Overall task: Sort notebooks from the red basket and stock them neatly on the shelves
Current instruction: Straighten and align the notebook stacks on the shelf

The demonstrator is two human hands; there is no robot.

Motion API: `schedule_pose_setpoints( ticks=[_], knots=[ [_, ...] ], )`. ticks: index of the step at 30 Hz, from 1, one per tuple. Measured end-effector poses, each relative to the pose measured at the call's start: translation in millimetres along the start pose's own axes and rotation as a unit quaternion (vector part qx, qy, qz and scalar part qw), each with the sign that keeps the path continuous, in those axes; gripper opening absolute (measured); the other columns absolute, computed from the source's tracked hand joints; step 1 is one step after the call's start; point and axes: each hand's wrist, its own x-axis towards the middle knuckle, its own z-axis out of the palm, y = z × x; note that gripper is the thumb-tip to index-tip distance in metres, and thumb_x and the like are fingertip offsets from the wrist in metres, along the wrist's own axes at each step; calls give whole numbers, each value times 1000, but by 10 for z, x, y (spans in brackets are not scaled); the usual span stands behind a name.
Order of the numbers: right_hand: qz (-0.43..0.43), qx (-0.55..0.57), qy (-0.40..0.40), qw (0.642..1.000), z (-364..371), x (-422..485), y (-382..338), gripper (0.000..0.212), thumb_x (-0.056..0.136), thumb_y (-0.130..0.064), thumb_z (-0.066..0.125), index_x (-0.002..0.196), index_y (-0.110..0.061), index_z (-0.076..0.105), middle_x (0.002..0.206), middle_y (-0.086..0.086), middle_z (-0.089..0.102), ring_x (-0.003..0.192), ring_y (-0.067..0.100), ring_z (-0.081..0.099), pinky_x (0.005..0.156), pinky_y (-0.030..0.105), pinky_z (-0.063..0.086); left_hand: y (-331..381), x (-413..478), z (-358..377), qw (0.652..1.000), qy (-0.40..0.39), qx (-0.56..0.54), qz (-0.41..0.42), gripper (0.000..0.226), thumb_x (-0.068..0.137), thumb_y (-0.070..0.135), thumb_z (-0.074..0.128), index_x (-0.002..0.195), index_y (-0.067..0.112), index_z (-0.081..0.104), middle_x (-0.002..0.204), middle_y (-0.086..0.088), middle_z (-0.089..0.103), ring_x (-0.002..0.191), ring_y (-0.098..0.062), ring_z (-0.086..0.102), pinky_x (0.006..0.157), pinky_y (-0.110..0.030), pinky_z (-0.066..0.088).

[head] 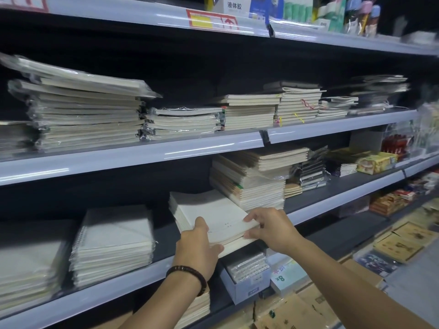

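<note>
- Orientation: notebook stack [211, 211] flat on shelf [107, 296], long axis back-left to front-right.
- Grip: left hand [198, 248] clamps near end; right hand [273, 230] pinches right corner.

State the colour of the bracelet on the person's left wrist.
Dark brown beaded bracelet; head view.

Red-and-yellow price tag [212, 21], white glue box [234, 7], blue box [247, 288], yellow cartons [376, 162]

I count two hands: left hand [197, 248], right hand [273, 230]. I see one bracelet [190, 273] and one blue box [247, 289].
</note>
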Motion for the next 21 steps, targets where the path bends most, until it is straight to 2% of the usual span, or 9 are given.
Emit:
schedule_pose_setpoints(
  ticks=[2, 5, 8, 13, 15, 17, 19, 21],
  knots=[
    [-3, -1, -3, 1000, 6, 4, 23, 40, 75, -38, 95, 109, -37, 74, 105, -4, 69, 88, 3, 63, 67, 15, 45, 4, -17, 14, 1000, 5, 24, 17, 37, 96, 37, 73, 108, 28, 39, 104, 2, 57, 97, -27, 65, 85, -37, 61],
    [-7, -17, -11, 1000, -8, 12, 14, 42, 74, -37, 96, 108, -39, 72, 109, -5, 69, 88, 1, 62, 69, 15, 47, 23, -45, 46, 997, 8, 62, 43, 36, 101, 39, 65, 119, 24, 38, 117, -7, 66, 107, -31, 66, 89, -39, 58],
    [2, -17, -10, 1000, -27, 2, -25, 44, 73, -34, 97, 110, -38, 72, 112, -4, 68, 91, 2, 63, 71, 18, 50, 31, -65, 71, 994, 14, 89, 56, 37, 104, 39, 60, 126, 21, 36, 116, -9, 67, 106, -33, 65, 88, -40, 57],
    [-9, -26, 4, 1000, -61, -53, -28, 42, 70, -39, 97, 102, -39, 70, 102, -7, 71, 83, 4, 63, 67, 21, 48, 21, -109, 38, 995, 21, 86, 56, 40, 101, 40, 64, 125, 23, 36, 110, -9, 69, 103, -35, 65, 84, -42, 57],
    [-9, -18, -5, 1000, -79, -68, -23, 46, 67, -45, 97, 104, -41, 70, 108, -8, 71, 93, 6, 66, 77, 26, 55, 16, -124, 11, 996, 20, 71, 46, 43, 97, 44, 68, 119, 27, 36, 106, -8, 68, 100, -35, 65, 81, -42, 58],
    [-12, -8, -38, 999, -87, -86, -23, 58, 61, -51, 97, 111, -43, 69, 119, -8, 69, 112, 7, 64, 91, 29, 57, 15, -133, -2, 998, 5, 55, 32, 52, 90, 49, 75, 116, 30, 34, 107, -6, 64, 99, -34, 65, 79, -41, 58],
    [-10, -4, -59, 998, -76, -99, -25, 68, 59, -49, 100, 117, -43, 66, 127, -5, 66, 123, 8, 59, 97, 28, 54, 11, -125, 1, 999, -18, 48, 19, 61, 84, 50, 81, 118, 34, 33, 109, -4, 60, 98, -30, 64, 78, -38, 59],
    [-5, -1, -57, 998, -58, -94, -25, 69, 61, -43, 101, 120, -42, 66, 130, -2, 64, 126, 11, 57, 99, 30, 54, 14, -102, 7, 999, -23, 31, 8, 59, 85, 44, 82, 117, 35, 33, 105, -1, 58, 93, -27, 63, 77, -37, 60]
  ],
)
